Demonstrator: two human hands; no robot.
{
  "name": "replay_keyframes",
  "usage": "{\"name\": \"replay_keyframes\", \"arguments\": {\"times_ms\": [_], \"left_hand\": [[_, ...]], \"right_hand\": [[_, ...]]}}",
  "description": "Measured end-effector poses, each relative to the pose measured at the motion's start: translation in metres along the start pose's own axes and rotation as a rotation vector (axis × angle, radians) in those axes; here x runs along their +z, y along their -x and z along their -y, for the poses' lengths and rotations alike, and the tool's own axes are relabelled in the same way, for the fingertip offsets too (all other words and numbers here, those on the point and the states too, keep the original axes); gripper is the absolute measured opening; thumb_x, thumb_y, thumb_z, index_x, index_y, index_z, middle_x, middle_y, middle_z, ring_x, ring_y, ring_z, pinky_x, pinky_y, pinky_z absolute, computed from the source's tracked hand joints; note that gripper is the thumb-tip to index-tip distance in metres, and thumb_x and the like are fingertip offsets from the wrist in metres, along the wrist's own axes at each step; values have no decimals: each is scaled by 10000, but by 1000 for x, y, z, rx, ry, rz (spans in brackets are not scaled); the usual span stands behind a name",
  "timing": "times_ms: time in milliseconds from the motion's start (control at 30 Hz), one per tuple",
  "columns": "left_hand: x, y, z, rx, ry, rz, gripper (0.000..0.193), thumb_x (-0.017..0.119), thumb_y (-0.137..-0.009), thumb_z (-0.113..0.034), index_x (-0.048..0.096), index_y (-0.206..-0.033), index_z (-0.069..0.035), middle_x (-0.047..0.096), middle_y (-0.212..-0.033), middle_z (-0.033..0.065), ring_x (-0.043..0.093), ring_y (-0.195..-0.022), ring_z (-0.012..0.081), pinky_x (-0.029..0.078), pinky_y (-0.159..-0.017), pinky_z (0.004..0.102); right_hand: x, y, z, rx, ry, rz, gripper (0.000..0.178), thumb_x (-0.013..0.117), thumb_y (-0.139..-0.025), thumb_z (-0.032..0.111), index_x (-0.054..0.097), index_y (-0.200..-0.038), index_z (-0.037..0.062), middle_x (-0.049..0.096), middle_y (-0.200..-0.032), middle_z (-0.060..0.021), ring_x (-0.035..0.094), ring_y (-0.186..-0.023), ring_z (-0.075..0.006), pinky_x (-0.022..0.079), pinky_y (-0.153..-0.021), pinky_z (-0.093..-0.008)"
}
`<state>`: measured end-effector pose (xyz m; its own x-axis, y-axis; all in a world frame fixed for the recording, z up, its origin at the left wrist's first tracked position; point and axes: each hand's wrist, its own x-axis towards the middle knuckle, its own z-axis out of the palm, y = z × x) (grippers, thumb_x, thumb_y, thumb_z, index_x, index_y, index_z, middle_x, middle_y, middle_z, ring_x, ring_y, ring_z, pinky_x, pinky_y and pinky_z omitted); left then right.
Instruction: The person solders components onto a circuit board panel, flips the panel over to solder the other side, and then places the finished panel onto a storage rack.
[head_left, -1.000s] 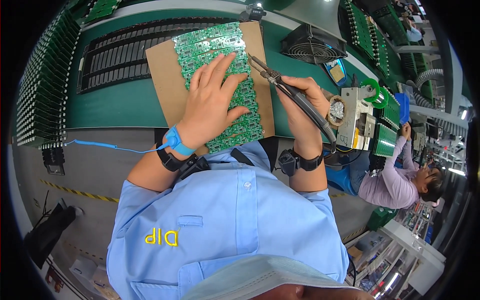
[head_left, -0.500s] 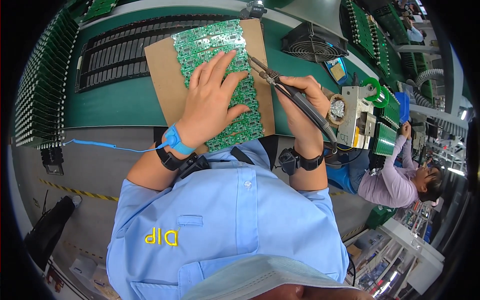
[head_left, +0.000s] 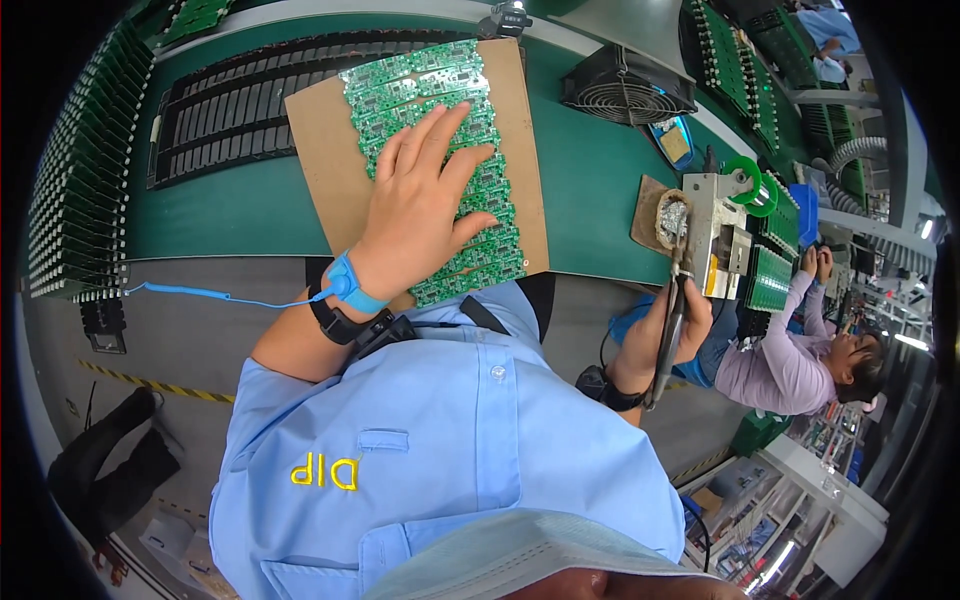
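Head view, clock centred on the green PCB panel (head_left: 487, 185), 12 = away from the person. Panel sits on a brown board (head_left: 526, 150); the board's near end overhangs the edge of the green bench (head_left: 215, 228) at 6.

Left hand (head_left: 412, 190): palm down, fingers spread, laid over the panel, not gripping. Blue wrist strap (head_left: 346, 282) on it, cord running off toward 8.

Right hand (head_left: 645, 340): off the panel at 4, fingers closed around a soldering iron (head_left: 669, 345). Iron's tip end is up at the near rim of a round cup of silvery shavings (head_left: 672, 213) at 3; can't tell if it touches.

Just past the cup, still 3: pale metal box (head_left: 707, 213) with a green spool (head_left: 766, 195). Black fan (head_left: 625, 92) at 2. Black slotted tray (head_left: 232, 120) between 9 and 10. Rack of green boards (head_left: 85, 170) at 9. Co-worker (head_left: 785, 365) at 4, well apart.
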<state>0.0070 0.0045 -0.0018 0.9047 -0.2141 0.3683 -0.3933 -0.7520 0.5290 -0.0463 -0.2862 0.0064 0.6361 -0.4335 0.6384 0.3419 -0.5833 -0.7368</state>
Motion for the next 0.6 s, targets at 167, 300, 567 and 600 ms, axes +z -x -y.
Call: {"name": "replay_keyframes", "arguments": {"times_ms": [167, 300, 567, 600], "left_hand": [[0, -1, 1, 7, 5, 8, 667, 869, -694, -284, 593, -1278, -118, 387, -1537, 149, 340, -1439, 368, 262, -1129, 513], [0, 2, 1, 9, -5, 0, 668, 870, -692, -274, 591, -1277, -114, 385, -1540, 145, 341, -1439, 368, 266, -1124, 509], [2, 2, -1, 16, 9, -17, 658, 881, -676, -286, 605, -1252, -127, 403, -1518, 140, 348, -1426, 352, 266, -1141, 501], [2, 2, -1, 11, 7, -21, 658, 881, -676, -286, 605, -1252, -127, 403, -1518, 140, 348, -1426, 352, 266, -1141, 501]], "right_hand": [[-24, -5, -3, -125, 517, 293, 230, 719, -834, -95, 679, -1053, -36, 671, -962, -103, 653, -898, -149, 521, -778, -250], [0, -18, 4, 111, -100, 334, 246, 725, -820, -91, 677, -1056, -41, 685, -946, -118, 668, -858, -165, 529, -761, -253], [93, -60, 17, 334, -529, 786, 262, 716, -813, -107, 681, -1063, -38, 710, -960, -116, 686, -822, -155, 538, -757, -252], [99, -61, 18, 341, -541, 803, 262, 719, -812, -105, 682, -1062, -35, 713, -961, -114, 687, -822, -152, 537, -757, -250]]}}
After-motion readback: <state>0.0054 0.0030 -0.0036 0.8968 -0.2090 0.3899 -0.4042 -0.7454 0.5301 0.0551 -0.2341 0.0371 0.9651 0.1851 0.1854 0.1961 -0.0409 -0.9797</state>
